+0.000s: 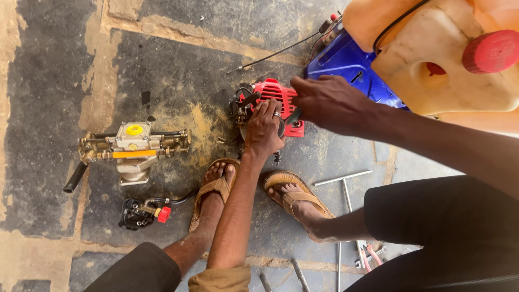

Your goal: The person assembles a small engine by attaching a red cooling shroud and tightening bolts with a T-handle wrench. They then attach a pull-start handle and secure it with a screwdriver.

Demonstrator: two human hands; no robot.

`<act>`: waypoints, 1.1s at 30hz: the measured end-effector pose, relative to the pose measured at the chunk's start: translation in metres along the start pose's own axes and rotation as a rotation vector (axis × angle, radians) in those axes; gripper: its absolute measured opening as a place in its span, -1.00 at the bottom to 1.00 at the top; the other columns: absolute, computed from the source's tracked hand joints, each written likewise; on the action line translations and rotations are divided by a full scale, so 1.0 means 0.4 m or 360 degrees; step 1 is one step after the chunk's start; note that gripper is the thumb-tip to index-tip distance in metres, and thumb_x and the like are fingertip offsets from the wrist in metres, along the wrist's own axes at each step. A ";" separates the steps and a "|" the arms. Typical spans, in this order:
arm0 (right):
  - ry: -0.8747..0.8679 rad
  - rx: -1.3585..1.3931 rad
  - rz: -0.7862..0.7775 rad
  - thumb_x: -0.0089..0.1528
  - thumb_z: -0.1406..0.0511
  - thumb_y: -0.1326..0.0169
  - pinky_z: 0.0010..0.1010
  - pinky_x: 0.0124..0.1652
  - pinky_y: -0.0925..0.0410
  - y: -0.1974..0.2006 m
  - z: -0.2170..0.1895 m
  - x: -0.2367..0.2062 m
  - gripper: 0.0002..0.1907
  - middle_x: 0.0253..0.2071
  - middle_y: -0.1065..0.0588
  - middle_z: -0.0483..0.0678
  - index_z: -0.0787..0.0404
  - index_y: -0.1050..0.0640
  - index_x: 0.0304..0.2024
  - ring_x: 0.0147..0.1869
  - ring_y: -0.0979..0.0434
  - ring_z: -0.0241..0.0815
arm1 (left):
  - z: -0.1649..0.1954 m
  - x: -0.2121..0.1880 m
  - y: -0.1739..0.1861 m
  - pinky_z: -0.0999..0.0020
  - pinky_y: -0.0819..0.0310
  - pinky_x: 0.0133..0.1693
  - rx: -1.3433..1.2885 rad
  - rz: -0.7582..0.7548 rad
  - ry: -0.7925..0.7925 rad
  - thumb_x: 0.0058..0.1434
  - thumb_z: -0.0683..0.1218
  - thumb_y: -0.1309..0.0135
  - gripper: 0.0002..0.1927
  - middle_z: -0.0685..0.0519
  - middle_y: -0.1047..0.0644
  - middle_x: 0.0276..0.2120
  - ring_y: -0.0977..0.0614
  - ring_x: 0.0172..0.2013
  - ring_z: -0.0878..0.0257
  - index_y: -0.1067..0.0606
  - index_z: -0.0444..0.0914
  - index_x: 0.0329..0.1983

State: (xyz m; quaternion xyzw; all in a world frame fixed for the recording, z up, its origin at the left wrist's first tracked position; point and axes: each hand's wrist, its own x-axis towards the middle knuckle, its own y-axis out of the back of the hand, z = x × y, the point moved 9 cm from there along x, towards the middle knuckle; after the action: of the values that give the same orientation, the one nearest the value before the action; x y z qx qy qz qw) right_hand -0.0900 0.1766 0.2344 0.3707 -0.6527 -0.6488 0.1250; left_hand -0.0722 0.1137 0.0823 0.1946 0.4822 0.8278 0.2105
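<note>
Head view looks down on our two hands working at a small red engine [273, 105] that sits on the dark stone floor [178, 70], near its far edge and just beside a blue frame [346, 65] carrying a pale yellow tank [448, 59]. We see the engine's red ribbed cover on top, with black and bare-metal parts sticking out at its left side. Our left hand [263, 130], a ring on one finger, lies on the engine's near side with fingers curled over it. Our right hand [327, 103] reaches across from the right, fingers closed on a dark handle [292, 117] against the red housing. A brass pump [132, 147] lies well apart to the left.
</note>
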 end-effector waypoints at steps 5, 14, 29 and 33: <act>-0.0793 0.0871 -0.0306 0.29 0.20 -0.14 -0.17 -0.46 -0.38 -0.086 0.073 -0.013 -0.46 -0.58 -0.42 -0.09 0.15 -0.35 0.29 -0.55 -0.44 -0.19 | 0.012 0.005 0.016 0.18 -0.18 0.37 0.0026 0.0047 -0.0019 -0.29 0.09 -0.54 0.02 -0.16 -0.41 0.14 -0.43 0.21 -0.01 -0.36 -0.45 0.20; -0.0084 0.0268 0.0086 0.21 0.05 -0.28 -0.21 -0.36 -0.41 0.072 0.015 -0.008 -0.63 -0.23 -0.52 0.08 0.13 -0.63 -0.10 -0.24 -0.57 -0.06 | 0.017 0.013 0.020 0.18 -0.17 0.38 0.0059 0.0013 -0.0038 -0.25 0.09 -0.51 -0.02 -0.15 -0.40 0.18 -0.42 0.24 0.00 -0.39 -0.42 0.20; -0.0380 0.0346 -0.0137 0.34 0.06 -0.18 -0.18 -0.34 -0.49 -0.033 0.066 -0.018 -0.60 -0.28 -0.54 0.03 0.12 -0.49 0.09 -0.31 -0.61 -0.06 | 0.013 0.013 -0.012 0.18 -0.14 0.40 0.0042 -0.0030 -0.0021 -0.27 0.09 -0.52 0.03 -0.16 -0.39 0.19 -0.41 0.25 -0.02 -0.38 -0.46 0.24; -0.0922 0.1346 -0.0308 0.40 0.12 0.02 -0.20 -0.29 -0.50 -0.130 0.110 -0.034 -0.60 -0.32 -0.57 0.13 0.14 -0.45 0.22 -0.29 -0.66 0.02 | 0.021 0.011 -0.006 0.16 -0.14 0.39 0.0047 -0.0012 -0.0021 -0.25 0.09 -0.52 0.00 -0.15 -0.39 0.19 -0.41 0.26 -0.02 -0.39 -0.43 0.23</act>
State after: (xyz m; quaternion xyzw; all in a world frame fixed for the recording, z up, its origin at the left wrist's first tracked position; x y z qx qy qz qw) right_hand -0.0923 0.2246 0.1840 0.2527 -0.8283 -0.4130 -0.2820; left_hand -0.0710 0.1230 0.0845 0.2015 0.4937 0.8184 0.2139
